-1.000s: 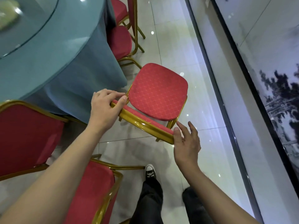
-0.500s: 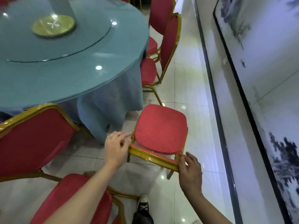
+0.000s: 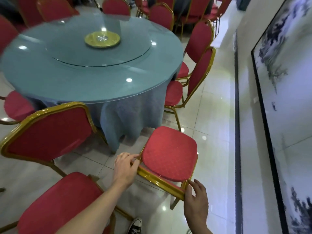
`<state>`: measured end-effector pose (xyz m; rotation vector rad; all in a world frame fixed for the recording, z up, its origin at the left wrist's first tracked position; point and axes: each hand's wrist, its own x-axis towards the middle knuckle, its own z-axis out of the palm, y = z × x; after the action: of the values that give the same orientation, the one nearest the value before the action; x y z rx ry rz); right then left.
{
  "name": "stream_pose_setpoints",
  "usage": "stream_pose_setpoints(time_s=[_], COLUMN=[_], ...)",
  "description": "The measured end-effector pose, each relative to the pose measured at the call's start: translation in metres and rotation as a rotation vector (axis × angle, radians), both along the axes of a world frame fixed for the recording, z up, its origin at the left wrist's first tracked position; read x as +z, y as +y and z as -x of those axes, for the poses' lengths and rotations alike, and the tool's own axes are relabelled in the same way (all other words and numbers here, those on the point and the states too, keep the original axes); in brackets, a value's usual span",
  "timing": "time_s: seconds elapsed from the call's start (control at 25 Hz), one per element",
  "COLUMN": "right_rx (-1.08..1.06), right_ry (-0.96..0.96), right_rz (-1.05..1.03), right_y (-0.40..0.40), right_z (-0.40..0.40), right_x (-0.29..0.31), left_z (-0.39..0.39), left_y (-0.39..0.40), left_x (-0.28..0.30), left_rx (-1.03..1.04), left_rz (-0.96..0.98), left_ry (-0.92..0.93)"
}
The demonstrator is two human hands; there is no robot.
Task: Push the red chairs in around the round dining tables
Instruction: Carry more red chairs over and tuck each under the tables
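The red chair [image 3: 169, 153] stood near right of the round surface [image 3: 50, 78], seat short of the tablecloth, so not pushed in. Left hand [image 3: 125, 168] and right hand [image 3: 196, 198] each gripped its gold backrest rail. Chairs on the far right looked tucked; the near-left chair [image 3: 47, 132] waited.

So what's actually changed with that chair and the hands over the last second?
The view has lifted, so the whole round table now shows. The left hand has slid from over the top rail to the back's left corner, pinching the gold frame. The right hand stays on the right corner. The chair still stands short of the tablecloth.
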<state>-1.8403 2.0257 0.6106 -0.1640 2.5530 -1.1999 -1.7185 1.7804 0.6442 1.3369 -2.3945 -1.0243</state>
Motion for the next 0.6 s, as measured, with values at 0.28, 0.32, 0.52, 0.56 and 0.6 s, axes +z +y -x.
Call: stream_pose_setpoints(time_s=[0.28, 0.32, 0.52, 0.56, 0.6], right_rx=[0.264, 0.313, 0.523, 0.557, 0.595], right_ry=[0.015, 0.014, 0.038, 0.052, 0.066], right_rz=[0.022, 0.023, 0.06, 0.066, 0.061], right_y=[0.07, 0.077, 0.1, 0.1, 0.098], right_z=[0.085, 0.096, 0.147, 0.16, 0.174], right_x=[-0.001, -0.001, 0.007, 0.008, 0.009], left_z=[0.018, 0.021, 0.041, 0.048, 0.057], left_y=[0.12, 0.136, 0.195, 0.205, 0.213], left_x=[0.0, -0.001, 0.007, 0.008, 0.008], left_rx=[0.262, 0.299, 0.46, 0.499, 0.538], left_rz=[0.01, 0.012, -0.006, -0.015, -0.021], left_ry=[-0.006, -0.019, -0.037, -0.048, -0.063])
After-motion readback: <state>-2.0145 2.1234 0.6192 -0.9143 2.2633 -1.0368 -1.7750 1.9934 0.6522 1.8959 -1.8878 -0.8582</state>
